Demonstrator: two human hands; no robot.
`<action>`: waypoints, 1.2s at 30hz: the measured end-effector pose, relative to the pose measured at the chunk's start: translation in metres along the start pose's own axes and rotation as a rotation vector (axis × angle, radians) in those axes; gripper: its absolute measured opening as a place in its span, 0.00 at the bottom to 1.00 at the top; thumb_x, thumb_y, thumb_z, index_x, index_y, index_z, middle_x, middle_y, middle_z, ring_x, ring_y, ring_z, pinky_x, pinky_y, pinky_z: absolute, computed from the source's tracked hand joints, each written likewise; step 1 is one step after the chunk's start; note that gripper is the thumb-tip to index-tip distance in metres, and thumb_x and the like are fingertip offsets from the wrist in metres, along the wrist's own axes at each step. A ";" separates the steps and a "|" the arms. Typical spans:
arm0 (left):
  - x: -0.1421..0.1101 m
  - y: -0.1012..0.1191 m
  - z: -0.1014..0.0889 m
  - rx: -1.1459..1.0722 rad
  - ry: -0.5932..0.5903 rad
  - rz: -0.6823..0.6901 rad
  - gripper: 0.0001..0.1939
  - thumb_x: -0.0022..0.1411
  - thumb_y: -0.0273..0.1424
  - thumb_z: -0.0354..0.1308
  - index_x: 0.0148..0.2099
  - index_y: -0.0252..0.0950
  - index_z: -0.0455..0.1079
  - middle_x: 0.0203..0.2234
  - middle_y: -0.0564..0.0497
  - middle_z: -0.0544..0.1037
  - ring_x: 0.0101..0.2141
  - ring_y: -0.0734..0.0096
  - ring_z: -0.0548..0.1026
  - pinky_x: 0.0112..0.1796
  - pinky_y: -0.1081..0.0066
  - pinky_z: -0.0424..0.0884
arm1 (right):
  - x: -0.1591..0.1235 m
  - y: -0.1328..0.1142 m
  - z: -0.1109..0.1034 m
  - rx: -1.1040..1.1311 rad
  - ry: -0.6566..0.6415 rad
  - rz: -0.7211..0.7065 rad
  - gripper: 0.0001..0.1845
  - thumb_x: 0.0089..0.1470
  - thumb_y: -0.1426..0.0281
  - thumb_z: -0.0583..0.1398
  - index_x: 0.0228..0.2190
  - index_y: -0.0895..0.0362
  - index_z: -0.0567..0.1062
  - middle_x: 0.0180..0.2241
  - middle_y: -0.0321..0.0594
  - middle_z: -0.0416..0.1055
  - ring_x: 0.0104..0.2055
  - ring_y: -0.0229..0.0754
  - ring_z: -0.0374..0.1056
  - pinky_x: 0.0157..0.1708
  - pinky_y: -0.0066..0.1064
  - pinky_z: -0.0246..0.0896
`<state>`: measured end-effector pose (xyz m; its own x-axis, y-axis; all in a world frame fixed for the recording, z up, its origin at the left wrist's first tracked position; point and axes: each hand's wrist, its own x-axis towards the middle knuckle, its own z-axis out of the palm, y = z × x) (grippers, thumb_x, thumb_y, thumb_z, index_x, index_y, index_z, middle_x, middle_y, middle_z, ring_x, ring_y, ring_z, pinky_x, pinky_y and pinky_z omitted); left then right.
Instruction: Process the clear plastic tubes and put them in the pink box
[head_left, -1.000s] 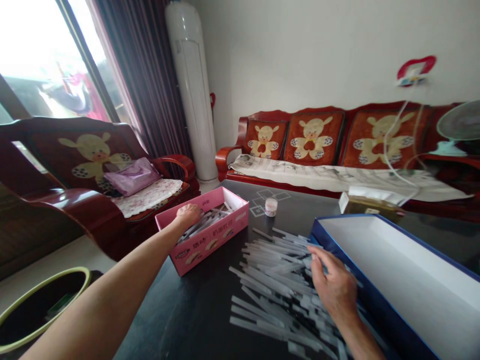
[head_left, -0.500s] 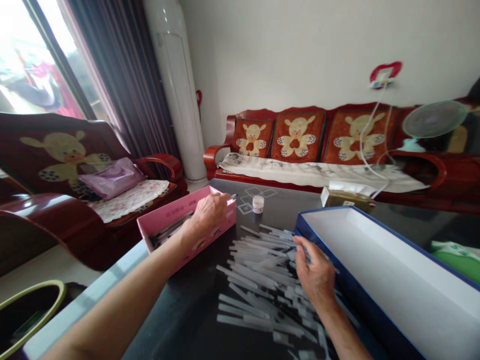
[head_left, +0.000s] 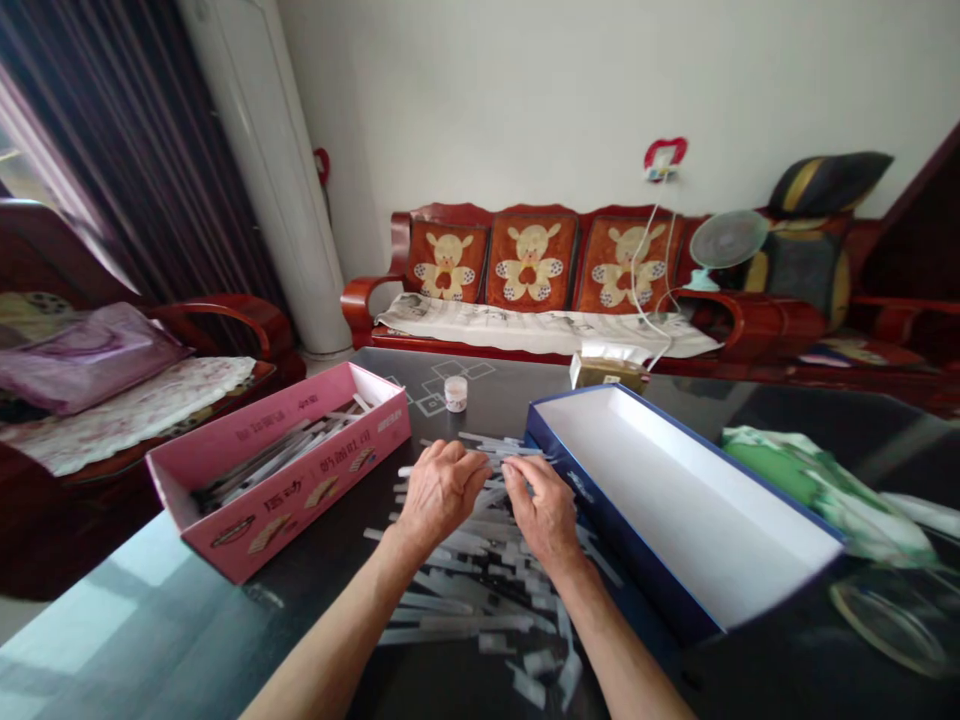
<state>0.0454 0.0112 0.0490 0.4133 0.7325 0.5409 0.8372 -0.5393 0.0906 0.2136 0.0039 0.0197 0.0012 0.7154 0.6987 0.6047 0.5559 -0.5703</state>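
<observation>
A loose pile of translucent plastic sticks (head_left: 450,605), some with wider capped ends, is spread over the dark table. Above its far part, my left hand (head_left: 442,490) is closed, its fingertips pinched at a thin translucent stick mostly hidden by the fingers. My right hand (head_left: 544,500) is closed in a pinch just beside it, fingertips almost meeting the left ones at the same piece. To the left stands an open pink box (head_left: 300,490) holding several similar sticks. An open blue box (head_left: 645,560) with a white inside is close by my right hand.
A small white jar (head_left: 455,394) stands beyond the pile. A tissue box (head_left: 611,372) is behind the blue box. On the right lie a green and white packet (head_left: 817,490) and a round glass-like dish (head_left: 896,620). A wooden sofa (head_left: 375,300) is across the table (head_left: 97,640).
My left hand has left the pink box's far end and come right, over the pile. My right hand has met it there, fingertips together. The view has turned right.
</observation>
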 end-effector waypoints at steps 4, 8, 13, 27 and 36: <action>-0.001 0.002 0.000 -0.002 0.028 0.016 0.16 0.68 0.39 0.46 0.45 0.42 0.74 0.28 0.50 0.72 0.31 0.67 0.67 0.35 0.67 0.60 | 0.000 -0.001 0.000 0.058 0.005 0.043 0.12 0.59 0.65 0.55 0.33 0.55 0.78 0.33 0.43 0.76 0.38 0.43 0.72 0.42 0.33 0.66; -0.002 0.001 0.002 -0.001 0.055 0.015 0.17 0.68 0.42 0.47 0.43 0.42 0.75 0.27 0.50 0.73 0.31 0.67 0.67 0.35 0.67 0.60 | 0.001 -0.005 0.000 0.152 -0.025 0.163 0.12 0.57 0.64 0.56 0.31 0.55 0.78 0.32 0.41 0.77 0.36 0.42 0.73 0.37 0.30 0.67; -0.004 0.003 0.007 -0.003 0.105 0.016 0.17 0.68 0.41 0.47 0.45 0.40 0.74 0.28 0.50 0.74 0.32 0.67 0.68 0.36 0.67 0.59 | 0.003 -0.007 -0.003 0.275 -0.127 0.355 0.13 0.54 0.61 0.58 0.31 0.56 0.79 0.29 0.39 0.79 0.32 0.43 0.73 0.33 0.30 0.67; -0.003 0.002 0.010 -0.024 0.066 0.013 0.17 0.70 0.37 0.44 0.41 0.39 0.73 0.25 0.52 0.72 0.31 0.69 0.68 0.37 0.66 0.57 | 0.003 -0.004 -0.002 0.391 -0.109 0.383 0.16 0.52 0.61 0.60 0.39 0.57 0.78 0.37 0.44 0.79 0.38 0.45 0.75 0.36 0.33 0.71; -0.003 0.003 0.012 -0.005 0.061 0.025 0.17 0.70 0.38 0.44 0.41 0.39 0.73 0.25 0.52 0.72 0.31 0.69 0.68 0.36 0.67 0.56 | 0.004 -0.006 -0.004 0.266 -0.127 0.309 0.12 0.53 0.63 0.58 0.31 0.56 0.78 0.32 0.41 0.78 0.34 0.43 0.73 0.34 0.30 0.67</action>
<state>0.0507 0.0122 0.0378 0.4115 0.6922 0.5930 0.8249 -0.5595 0.0807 0.2132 0.0016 0.0276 0.0418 0.9028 0.4281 0.3648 0.3851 -0.8477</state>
